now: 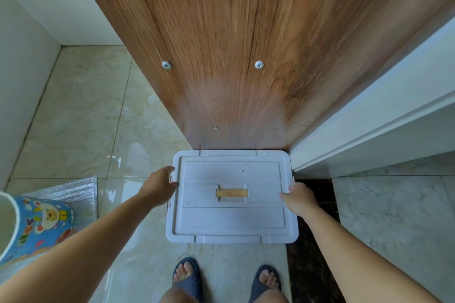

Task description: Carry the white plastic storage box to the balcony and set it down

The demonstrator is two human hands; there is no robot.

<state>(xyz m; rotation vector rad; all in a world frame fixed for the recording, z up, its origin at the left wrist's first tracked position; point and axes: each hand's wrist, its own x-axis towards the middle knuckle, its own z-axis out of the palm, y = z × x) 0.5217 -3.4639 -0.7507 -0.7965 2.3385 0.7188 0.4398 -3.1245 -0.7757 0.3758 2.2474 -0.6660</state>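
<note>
At the box's [231,195] two short sides, both hands are placed. Left hand [158,188] is laid against the left rim, fingers curled round the edge near the side latch; whether a full grip is made cannot be told. Right hand [299,198] is closed on the right rim, thumb on top of the lid, fingers tucked under the edge.

Box is seen from above: white, lid on, a tan handle [232,192] recessed in the lid's middle. Whether it is resting on the floor or lifted clear cannot be told. Its far edge is set against the foot of a wood-grain panel [234,69], which is studded with a few round white caps [259,64].

Floor [81,118] is glossy beige tile, with a dark strip [310,253] running under the right forearm. A white cabinet [384,110] is stood to the right of the panel, close beside the box's far right corner. Two feet in dark slippers [188,275] are planted just behind the box.

At the left edge, a blue cartoon-print bin [37,224] is seen, well apart from the box, with a silvery mat [73,192] behind it.
</note>
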